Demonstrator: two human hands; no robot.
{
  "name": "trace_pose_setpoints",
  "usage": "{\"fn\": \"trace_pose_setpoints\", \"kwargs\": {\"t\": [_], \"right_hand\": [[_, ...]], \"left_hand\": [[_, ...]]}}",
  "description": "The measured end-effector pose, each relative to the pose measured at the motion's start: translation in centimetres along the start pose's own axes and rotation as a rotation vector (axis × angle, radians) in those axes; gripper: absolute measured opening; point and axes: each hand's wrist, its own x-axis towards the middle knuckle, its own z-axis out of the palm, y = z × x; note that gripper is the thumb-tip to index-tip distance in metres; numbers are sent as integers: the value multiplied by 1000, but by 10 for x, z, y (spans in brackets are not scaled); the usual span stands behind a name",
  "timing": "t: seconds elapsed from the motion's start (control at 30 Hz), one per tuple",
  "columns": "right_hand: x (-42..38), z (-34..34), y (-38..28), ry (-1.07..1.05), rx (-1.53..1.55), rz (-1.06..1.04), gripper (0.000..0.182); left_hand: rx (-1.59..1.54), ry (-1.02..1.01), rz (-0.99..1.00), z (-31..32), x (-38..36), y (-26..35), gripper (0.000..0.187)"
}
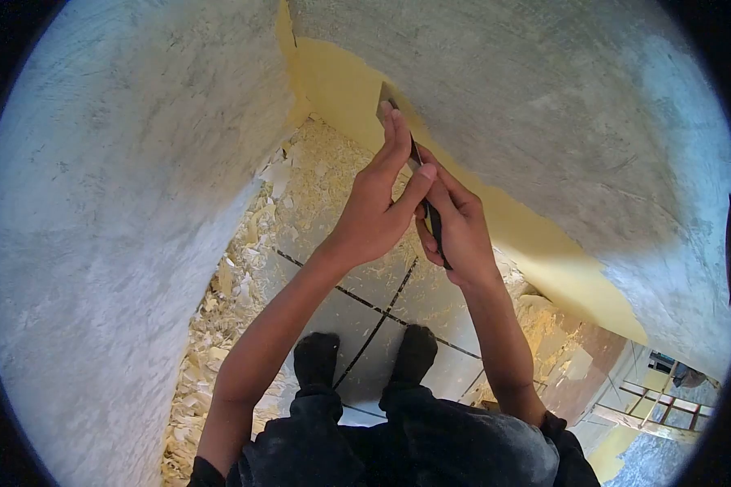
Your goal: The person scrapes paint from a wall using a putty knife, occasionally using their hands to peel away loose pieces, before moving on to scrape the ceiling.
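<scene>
A scraper with a black handle slants up and left, its metal blade against the yellow paint on the right-hand wall. Wrapped round its handle is my right hand. My left hand presses its fingers on the scraper close to the blade, and its thumb reaches across to the right hand's thumb. The left fingers partly hide the blade and the upper shaft.
Bare grey plaster walls meet in a corner ahead. Yellow paint flakes pile along the floor edges and dust the grey tiles. My feet stand on the tiles. A barred wooden frame shows at the lower right.
</scene>
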Motion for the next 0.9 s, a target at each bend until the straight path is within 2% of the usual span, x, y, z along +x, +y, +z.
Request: {"fn": "trace_pose_setpoints", "kwargs": {"t": [0.07,0.13,0.23,0.3,0.37,0.47,0.53,0.6,0.67,0.73,0.77,0.83,0.9], "right_hand": [[-13,4,-9,82,20,73,44],[-18,-2,1,90,12,38,43],[-7,2,7,86,-18,-5,43],[-4,3,3,66,-35,-45,44],[-15,2,-4,113,-5,46,44],[-18,-4,3,115,-30,1,44],[-5,4,3,93,-21,-2,44],[-3,7,-2,57,-9,-26,44],[-16,7,-7,115,77,71,44],[-11,3,-8,97,50,44,44],[-12,2,-5,90,23,36,44],[-4,8,-2,76,7,25,44],[-3,10,-3,51,-1,-6,44]], "left_hand": [[-45,20,5,-3,-1,0,67],[-15,-122,44,-5,-4,1,66],[-5,-5,-1,0,-1,-1,64],[-32,-9,-8,-2,0,-1,64],[-47,-20,-15,-6,-1,3,64],[-25,-134,-5,-6,0,6,63],[-62,51,8,0,2,-1,60],[-89,37,-17,-5,2,0,59],[-105,20,-43,-11,1,5,58],[-48,-97,-35,-11,-1,9,59],[-53,-97,-40,-11,0,7,59],[-53,45,-9,-7,5,1,59],[-85,22,-27,-9,4,1,59]]}}
